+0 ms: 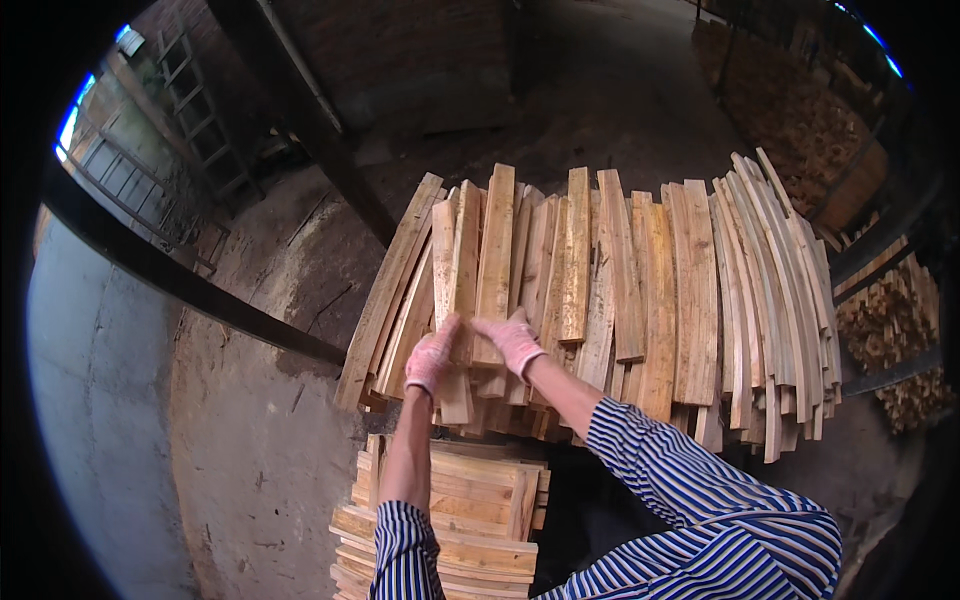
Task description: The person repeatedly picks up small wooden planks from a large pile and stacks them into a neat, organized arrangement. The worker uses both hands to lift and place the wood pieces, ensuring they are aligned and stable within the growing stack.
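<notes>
A broad stack of rough wooden slats (660, 300) lies in front of me, its pieces running lengthwise away from me. My left hand (431, 358), in a pink glove, is closed at the near part of a pale slat (464, 250) on the left side of the stack; its fingers are partly hidden. Just to the right, my right hand (512, 341), gloved the same way, grips another slat (496, 240) near its lower end. Its thumb reaches across the top face, with the other fingers along the right edge.
Below the stack, a second pile of slats (480, 550) lies crosswise. Dark metal bars (200, 275) and a post (320, 130) stand at the left, beside a grey wall (100, 370). More wood is heaped at the right (890, 320). A ladder (200, 95) leans far left.
</notes>
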### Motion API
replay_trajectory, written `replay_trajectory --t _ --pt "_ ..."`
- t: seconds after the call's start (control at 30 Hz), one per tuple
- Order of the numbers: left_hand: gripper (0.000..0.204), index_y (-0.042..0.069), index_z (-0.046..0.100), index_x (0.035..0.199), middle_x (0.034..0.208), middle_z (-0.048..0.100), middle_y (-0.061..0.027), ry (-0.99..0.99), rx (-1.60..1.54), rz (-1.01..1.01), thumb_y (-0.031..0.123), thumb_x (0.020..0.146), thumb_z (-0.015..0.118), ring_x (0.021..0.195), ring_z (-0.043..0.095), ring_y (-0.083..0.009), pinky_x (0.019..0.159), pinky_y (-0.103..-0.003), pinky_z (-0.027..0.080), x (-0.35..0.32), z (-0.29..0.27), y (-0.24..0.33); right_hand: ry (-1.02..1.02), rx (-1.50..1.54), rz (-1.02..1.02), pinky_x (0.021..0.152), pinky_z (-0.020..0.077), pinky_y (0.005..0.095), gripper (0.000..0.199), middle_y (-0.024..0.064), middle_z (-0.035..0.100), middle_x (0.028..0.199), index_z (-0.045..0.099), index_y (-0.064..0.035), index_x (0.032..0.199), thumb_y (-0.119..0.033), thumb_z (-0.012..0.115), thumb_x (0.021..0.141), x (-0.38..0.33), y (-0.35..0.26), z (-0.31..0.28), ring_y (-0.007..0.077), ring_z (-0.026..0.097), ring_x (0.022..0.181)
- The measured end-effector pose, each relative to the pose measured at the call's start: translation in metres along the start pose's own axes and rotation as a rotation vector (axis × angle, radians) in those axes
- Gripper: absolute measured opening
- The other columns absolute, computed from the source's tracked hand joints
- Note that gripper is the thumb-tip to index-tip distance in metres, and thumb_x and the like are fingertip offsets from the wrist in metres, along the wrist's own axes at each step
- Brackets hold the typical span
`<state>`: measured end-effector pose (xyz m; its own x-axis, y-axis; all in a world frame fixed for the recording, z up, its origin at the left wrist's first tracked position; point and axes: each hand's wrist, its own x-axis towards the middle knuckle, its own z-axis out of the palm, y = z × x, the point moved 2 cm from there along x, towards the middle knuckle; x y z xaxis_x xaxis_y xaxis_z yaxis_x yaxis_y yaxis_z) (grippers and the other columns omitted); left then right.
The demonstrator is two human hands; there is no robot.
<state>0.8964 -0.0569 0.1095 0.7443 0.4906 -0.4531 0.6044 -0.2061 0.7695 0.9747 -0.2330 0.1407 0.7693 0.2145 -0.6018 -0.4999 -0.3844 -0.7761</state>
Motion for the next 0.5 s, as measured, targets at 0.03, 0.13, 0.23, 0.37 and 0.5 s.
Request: replay_trajectory --t 0.03,0.13,0.23,0.37,0.5 --pt "0.091 0.000 0.062 0.130 0.125 0.067 -0.0175 -0.057 -0.064 0.080 0.077 0.082 0.058 0.118 0.060 -0.0277 0.103 -0.036 0.042 0.002 -0.009 0.009 -0.030 0.066 -0.024 0.104 0.0460 0.0421 0.099 0.0277 0.055 0.134 0.035 0.0023 0.147 -0.048 0.082 0.076 0.009 0.002 0.001 0.0341 0.057 0.122" --pt "0.081 0.002 0.061 0.134 0.126 0.066 -0.0110 -0.320 -0.141 0.107 0.066 0.085 0.066 0.117 0.058 -0.0207 0.100 -0.030 0.042 0.022 0.071 0.125 -0.031 0.008 -0.474 0.100 0.0485 0.0380 0.082 0.0227 0.058 0.134 0.044 0.0022 0.143 -0.042 0.078 0.083 0.110 0.039 -0.111 0.0292 0.062 0.116" --pt "0.063 0.003 0.059 0.136 0.132 0.064 -0.0082 -0.226 -0.392 -0.026 0.047 0.092 0.069 0.116 0.059 -0.0184 0.101 -0.031 0.044 0.000 0.014 0.062 -0.369 0.436 0.003 0.102 0.0470 0.0355 0.061 0.0147 0.051 0.147 0.050 -0.0012 0.142 -0.036 0.065 0.094 0.022 0.000 -0.037 0.0279 0.059 0.118" --pt "0.057 0.002 0.062 0.131 0.126 0.067 -0.0080 -0.199 0.157 0.189 0.046 0.095 0.065 0.110 0.064 -0.0166 0.095 -0.029 0.048 -0.009 0.029 0.084 -0.403 0.618 0.095 0.117 0.0289 0.0419 0.068 0.0180 0.037 0.158 0.046 -0.0046 0.148 -0.047 0.057 0.095 0.033 0.026 -0.054 0.0320 0.036 0.143" --pt "0.069 0.000 0.064 0.127 0.123 0.069 -0.0127 -0.054 0.581 0.002 0.058 0.090 0.066 0.109 0.064 -0.0182 0.096 -0.031 0.047 -0.039 0.042 0.145 -0.262 0.574 0.075 0.120 0.0245 0.0416 0.072 0.0162 0.030 0.162 0.040 -0.0062 0.151 -0.050 0.056 0.096 0.032 0.022 -0.064 0.0304 0.026 0.149"
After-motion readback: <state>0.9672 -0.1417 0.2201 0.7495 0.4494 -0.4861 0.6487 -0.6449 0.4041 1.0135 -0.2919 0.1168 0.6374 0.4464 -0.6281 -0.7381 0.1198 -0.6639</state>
